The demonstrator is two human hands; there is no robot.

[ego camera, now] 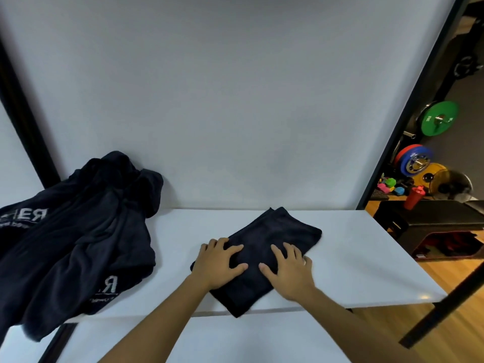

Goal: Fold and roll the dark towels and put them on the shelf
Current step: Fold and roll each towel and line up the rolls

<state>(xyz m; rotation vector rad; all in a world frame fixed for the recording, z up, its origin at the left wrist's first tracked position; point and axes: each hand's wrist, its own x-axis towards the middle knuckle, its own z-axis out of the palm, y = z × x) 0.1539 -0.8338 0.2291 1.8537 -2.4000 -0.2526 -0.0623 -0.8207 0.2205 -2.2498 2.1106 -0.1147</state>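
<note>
We are seeing only part of the heap of dark towels point(76, 231) at the left of the frame: its left side is running off the picture's edge, its lower end is hanging past the front of the white shelf point(353, 258), and the pale lettering on it is cut off and too broken up to read. We are also losing the near corner of the folded towel point(264, 252), which is poking over the shelf's front edge at lower centre, and parts of it are lying hidden under our hands. Our forearms are coming up from the bottom of the frame. Our left hand point(218, 263) is lying flat on the folded towel's left part, fingers straight and spread, gripping nothing. Our right hand point(289, 269) is lying flat on its right part, just beside the left one, fingers likewise straight and fanned, palm down, pressing rather than holding. The folded towel is sitting at an angle in the middle of the shelf, well apart from the heap. At the right edge, coloured weight plates point(438, 119) and a red bottle point(413, 196) are showing small and blurred.
</note>
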